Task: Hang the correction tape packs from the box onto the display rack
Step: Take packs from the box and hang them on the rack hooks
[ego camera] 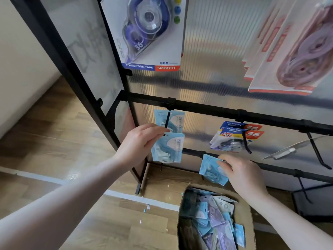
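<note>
My left hand (142,141) pinches the top of a light blue correction tape pack (167,147) at the tip of a black hook (167,121) on the display rack (207,109). Behind it on the same hook hangs another blue pack (177,120). My right hand (241,174) holds a small stack of blue packs (210,171) lower down, above the open cardboard box (185,204). Inside the box lie several blue and purple packs (214,219).
Two blue-and-yellow "36" packs (234,138) hang on the hook to the right. A large purple tape pack (149,33) and pink packs (292,56) hang above. Bare black hooks (319,154) jut out at the right. Wood floor (63,141) lies to the left.
</note>
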A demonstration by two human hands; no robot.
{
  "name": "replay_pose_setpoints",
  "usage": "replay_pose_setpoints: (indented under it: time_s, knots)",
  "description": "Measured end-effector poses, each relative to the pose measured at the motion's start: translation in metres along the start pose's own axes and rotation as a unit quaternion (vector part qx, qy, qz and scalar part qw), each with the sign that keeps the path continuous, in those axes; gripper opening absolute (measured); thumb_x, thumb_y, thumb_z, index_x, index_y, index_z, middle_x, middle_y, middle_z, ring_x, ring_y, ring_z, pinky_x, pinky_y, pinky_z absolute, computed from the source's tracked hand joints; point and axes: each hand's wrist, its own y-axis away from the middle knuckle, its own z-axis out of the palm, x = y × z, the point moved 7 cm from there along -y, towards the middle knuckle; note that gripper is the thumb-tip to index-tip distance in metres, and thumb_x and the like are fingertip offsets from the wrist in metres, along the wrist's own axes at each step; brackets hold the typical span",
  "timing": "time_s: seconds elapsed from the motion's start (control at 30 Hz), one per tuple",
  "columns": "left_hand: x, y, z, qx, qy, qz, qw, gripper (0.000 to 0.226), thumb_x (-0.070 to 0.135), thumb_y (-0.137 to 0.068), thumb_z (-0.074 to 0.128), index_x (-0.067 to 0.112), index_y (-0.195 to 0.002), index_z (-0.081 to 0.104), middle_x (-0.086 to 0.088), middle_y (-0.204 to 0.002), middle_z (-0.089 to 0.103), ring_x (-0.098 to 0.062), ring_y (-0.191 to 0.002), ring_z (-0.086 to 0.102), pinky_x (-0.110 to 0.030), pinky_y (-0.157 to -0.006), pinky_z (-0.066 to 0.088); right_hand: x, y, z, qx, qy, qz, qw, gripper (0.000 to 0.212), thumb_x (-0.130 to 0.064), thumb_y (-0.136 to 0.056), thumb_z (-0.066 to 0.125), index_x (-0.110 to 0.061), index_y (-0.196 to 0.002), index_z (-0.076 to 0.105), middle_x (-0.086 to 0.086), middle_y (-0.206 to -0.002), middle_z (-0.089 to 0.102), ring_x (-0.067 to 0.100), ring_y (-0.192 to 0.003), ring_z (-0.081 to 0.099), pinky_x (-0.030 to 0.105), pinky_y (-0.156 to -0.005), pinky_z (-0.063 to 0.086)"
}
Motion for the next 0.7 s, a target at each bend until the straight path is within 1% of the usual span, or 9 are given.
replay_pose_setpoints:
  time_s: [0.07,0.13,0.2,0.27,0.33,0.47,0.57,0.63,0.7]
  knots:
    - [-0.002,-0.002,0.003,-0.008,0.007,0.011,1.000,0.033,0.022,-0.094,0.040,0.006,-0.105,0.066,-0.007,-0.098,0.067,-0.011,-0.095,0.054,0.004,-0.067,0.034,-0.001,0.000,0.006,0.000,-0.005,0.001,1.000,0.007,-0.011,-0.077,0.074,-0.013,-0.082,0.070,0.001,-0.067,0.069,0.022,-0.053,0.062,0.023,-0.042,0.036]
    - [-0.007,-0.002,0.004,-0.006,0.018,0.008,1.000,0.031,0.020,-0.094,0.040,0.005,-0.104,0.065,-0.007,-0.098,0.067,-0.010,-0.095,0.053,0.002,-0.070,0.036,-0.003,0.001,0.010,0.000,-0.009,0.006,1.000,0.008,-0.009,-0.076,0.075,-0.014,-0.081,0.070,0.000,-0.066,0.068,0.022,-0.051,0.060,0.023,-0.042,0.036]
    - [-0.013,-0.002,0.004,0.006,0.031,-0.005,0.999,0.031,0.020,-0.094,0.040,0.005,-0.105,0.065,-0.006,-0.098,0.066,-0.008,-0.097,0.052,0.002,-0.069,0.038,-0.006,0.002,0.013,-0.004,-0.008,0.000,1.000,0.010,-0.009,-0.075,0.076,-0.014,-0.080,0.069,-0.001,-0.064,0.067,0.022,-0.050,0.060,0.025,-0.041,0.039]
    - [-0.015,-0.005,0.007,-0.001,0.032,0.001,0.999,0.033,0.023,-0.094,0.039,0.007,-0.107,0.066,-0.006,-0.100,0.066,-0.007,-0.099,0.050,0.001,-0.065,0.039,-0.007,0.002,0.017,-0.012,-0.008,-0.012,1.000,0.009,-0.010,-0.076,0.075,-0.014,-0.081,0.069,-0.002,-0.064,0.067,0.020,-0.051,0.060,0.026,-0.040,0.041]
    - [-0.016,-0.013,0.011,-0.018,0.024,0.019,0.999,0.036,0.025,-0.094,0.038,0.008,-0.109,0.065,-0.008,-0.104,0.066,-0.009,-0.099,0.055,0.000,-0.062,0.038,-0.005,0.002,0.019,-0.018,-0.011,-0.013,1.000,0.008,-0.011,-0.077,0.074,-0.015,-0.082,0.069,-0.003,-0.066,0.067,0.018,-0.053,0.061,0.025,-0.039,0.040]
    - [-0.025,-0.030,0.017,-0.026,0.021,0.006,0.999,0.036,0.027,-0.095,0.038,0.008,-0.113,0.063,-0.010,-0.111,0.066,-0.018,-0.106,0.059,-0.005,-0.068,0.040,0.001,0.000,0.019,-0.019,-0.006,-0.005,1.000,0.011,-0.011,-0.076,0.075,-0.016,-0.084,0.070,-0.003,-0.069,0.069,0.017,-0.054,0.063,0.017,-0.039,0.034]
    - [-0.030,-0.038,0.019,-0.016,0.002,0.008,1.000,0.029,0.020,-0.095,0.044,0.007,-0.112,0.064,-0.010,-0.109,0.067,-0.020,-0.102,0.060,-0.001,-0.067,0.036,0.004,-0.003,0.018,-0.015,-0.001,-0.001,1.000,0.012,-0.010,-0.075,0.076,-0.016,-0.083,0.070,-0.003,-0.068,0.069,0.015,-0.053,0.063,0.016,-0.038,0.034]
    - [-0.032,-0.042,0.020,-0.021,0.000,0.015,1.000,0.032,0.023,-0.095,0.042,0.006,-0.111,0.064,-0.010,-0.108,0.067,-0.021,-0.102,0.060,-0.003,-0.071,0.037,0.006,-0.006,0.018,-0.015,0.001,-0.002,1.000,0.012,-0.010,-0.075,0.076,-0.017,-0.082,0.069,-0.004,-0.066,0.068,0.015,-0.052,0.061,0.018,-0.037,0.035]
    - [-0.033,-0.043,0.022,-0.028,0.002,0.019,0.999,0.038,0.028,-0.094,0.038,0.006,-0.110,0.064,-0.009,-0.108,0.067,-0.017,-0.100,0.059,-0.005,-0.071,0.037,0.007,-0.007,0.018,-0.015,-0.002,0.000,1.000,0.012,-0.010,-0.075,0.075,-0.017,-0.082,0.069,-0.005,-0.066,0.067,0.016,-0.053,0.062,0.025,-0.035,0.041]
